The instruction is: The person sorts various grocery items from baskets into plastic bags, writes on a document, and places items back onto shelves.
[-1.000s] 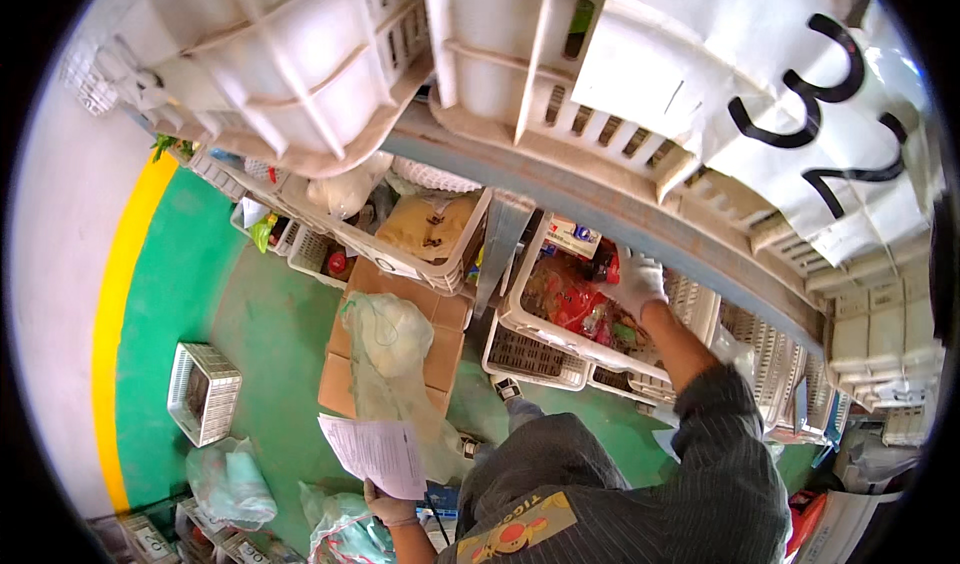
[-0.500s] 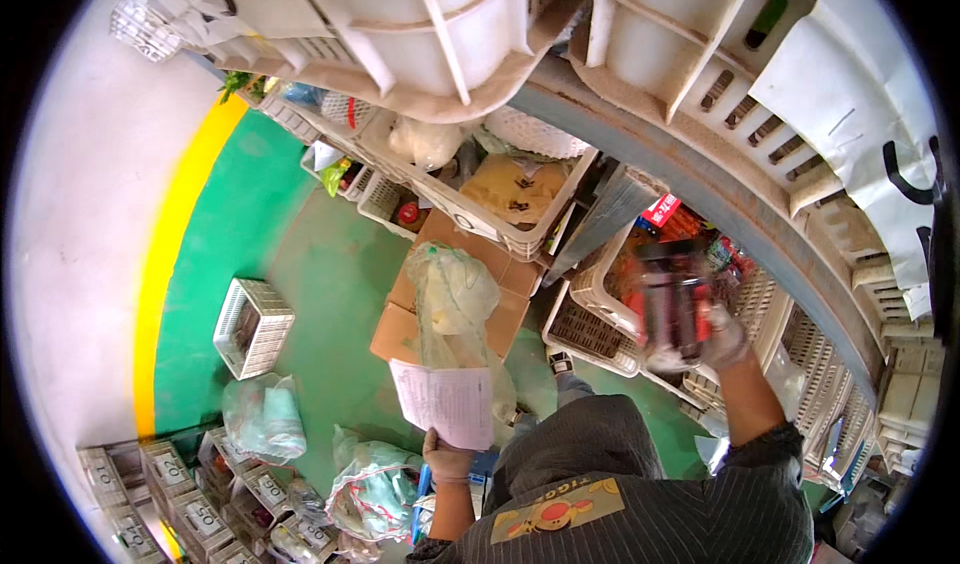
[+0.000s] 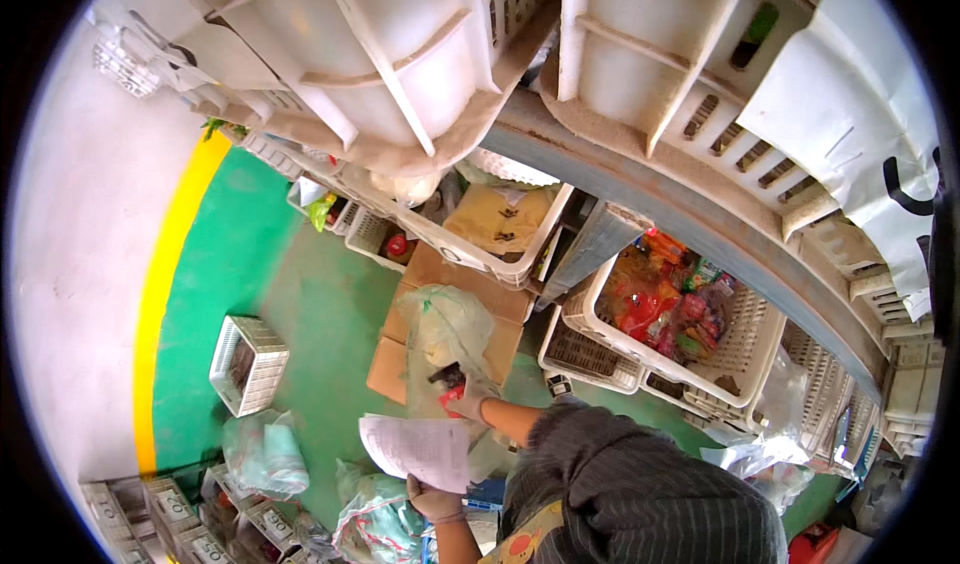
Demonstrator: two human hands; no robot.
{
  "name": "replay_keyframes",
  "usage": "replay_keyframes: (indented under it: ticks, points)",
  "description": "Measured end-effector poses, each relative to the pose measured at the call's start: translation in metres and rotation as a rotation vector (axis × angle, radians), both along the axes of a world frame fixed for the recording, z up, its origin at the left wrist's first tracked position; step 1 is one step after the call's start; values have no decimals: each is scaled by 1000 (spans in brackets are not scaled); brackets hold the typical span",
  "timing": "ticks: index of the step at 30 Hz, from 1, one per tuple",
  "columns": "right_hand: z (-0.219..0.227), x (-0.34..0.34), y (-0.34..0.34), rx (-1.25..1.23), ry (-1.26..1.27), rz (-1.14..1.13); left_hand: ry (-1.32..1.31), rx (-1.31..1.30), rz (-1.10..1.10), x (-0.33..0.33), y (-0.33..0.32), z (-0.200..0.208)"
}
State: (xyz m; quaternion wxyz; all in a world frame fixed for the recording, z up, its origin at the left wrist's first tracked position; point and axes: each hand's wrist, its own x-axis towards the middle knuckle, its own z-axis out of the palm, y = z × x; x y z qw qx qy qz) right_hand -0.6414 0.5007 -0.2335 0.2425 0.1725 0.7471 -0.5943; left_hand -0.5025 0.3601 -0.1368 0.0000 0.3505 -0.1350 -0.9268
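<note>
My left hand (image 3: 437, 504) is closed on the lower edge of some white printed sheets (image 3: 415, 449), which bend outward from it. My right hand (image 3: 474, 401), in a pale thin glove, grips a red and dark packet (image 3: 453, 389); its exact kind is too small to tell. That hand is at a translucent plastic bag (image 3: 445, 319) standing on a flattened brown cardboard piece (image 3: 393, 362). Whether the packet is inside the bag or in front of it, I cannot tell. To the right, a white crate (image 3: 735, 379) holds colourful packets (image 3: 660, 304).
A steel shelf beam (image 3: 690, 214) and large white crates (image 3: 400, 54) overhang the far side. A crate with a yellowish bag (image 3: 500, 219) sits beneath. At the left are a small crate (image 3: 250, 364), a clear bag (image 3: 265, 454) and labelled bins (image 3: 190, 524).
My right hand has swung left from above the crate of packets to the plastic bag, carrying the red and dark packet. The sheets in my left hand have shifted slightly left and down.
</note>
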Motion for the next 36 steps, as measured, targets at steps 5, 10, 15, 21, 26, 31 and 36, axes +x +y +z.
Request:
replay_keyframes:
  ticks: [5, 10, 15, 21, 26, 31, 36]
  points:
    - [184, 15, 166, -172, 521, 208, 18, 55, 3, 2, 1, -12]
    - [201, -61, 380, 1123, 360, -310, -51, -62, -63, 1, 7, -31]
    - [139, -105, 446, 1073, -179, -13, -17, 41, -115, -16, 18, -17]
    - [141, -82, 461, 733, -54, -222, -217, -159, -130, -1, -2, -39]
    - [180, 2, 449, 10, 162, -625, -299, -614, -232, -11, -13, -31]
    - [245, 117, 344, -192, 486, -984, -197, -248, -134, 0, -44, -62]
    - [240, 128, 229, -249, 289, -646, -149, -43, 57, -8, -32, -45]
